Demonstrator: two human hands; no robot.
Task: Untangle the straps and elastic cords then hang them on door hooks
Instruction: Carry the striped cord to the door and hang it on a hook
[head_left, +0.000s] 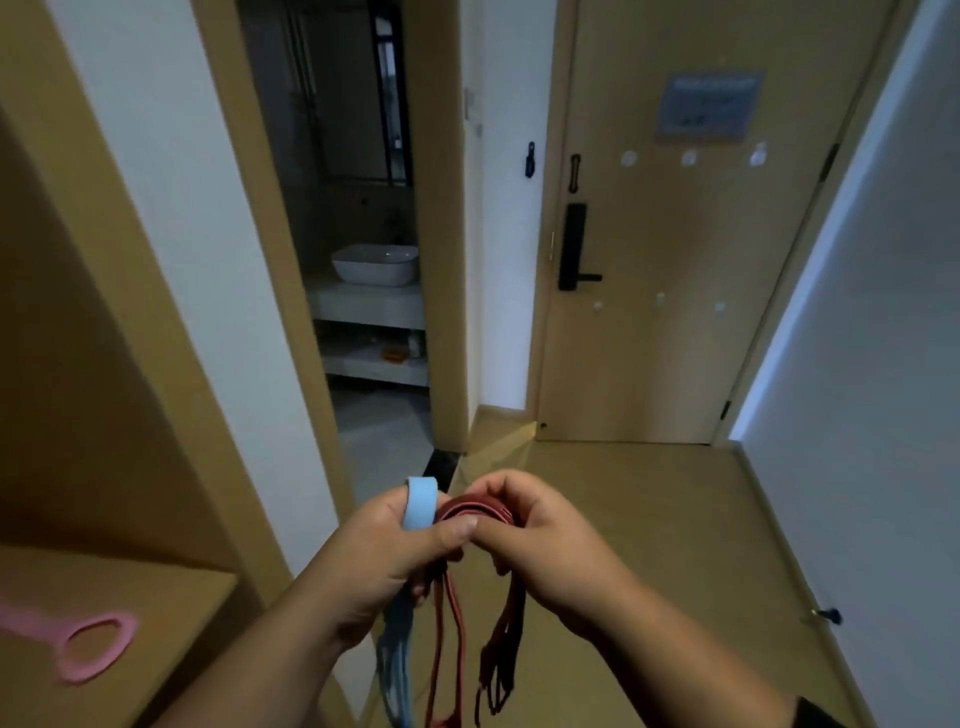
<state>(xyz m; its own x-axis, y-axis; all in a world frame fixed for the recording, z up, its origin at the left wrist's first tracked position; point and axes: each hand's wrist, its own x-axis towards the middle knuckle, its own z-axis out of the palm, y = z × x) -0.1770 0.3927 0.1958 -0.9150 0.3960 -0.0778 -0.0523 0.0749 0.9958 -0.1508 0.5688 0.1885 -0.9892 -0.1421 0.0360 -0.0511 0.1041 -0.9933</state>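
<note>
Both hands meet low in the view, in front of a closed wooden door (691, 249). The left hand (384, 551) is curled around a light blue strap (420, 503), which loops over its fingers and hangs down below the palm. Its thumb also presses onto a bundle of red straps (470, 512). The right hand (540, 535) pinches that same red bundle from the other side, fingers curled over the top. The red lengths dangle beneath both hands, some darker and thinner, possibly elastic cords, though the blur makes that hard to confirm.

The door carries two rows of small pale hooks: an upper row (689, 158) and a lower row (660, 299). All of them look bare. A pink strap (78, 642) with a ring-shaped end lies on the wooden ledge (171, 597) at the left, apart from the hands.

The task seems to be at an early stage: the blue and red pieces are being separated, nothing hangs on the door yet, and the pink one waits untouched.
</note>
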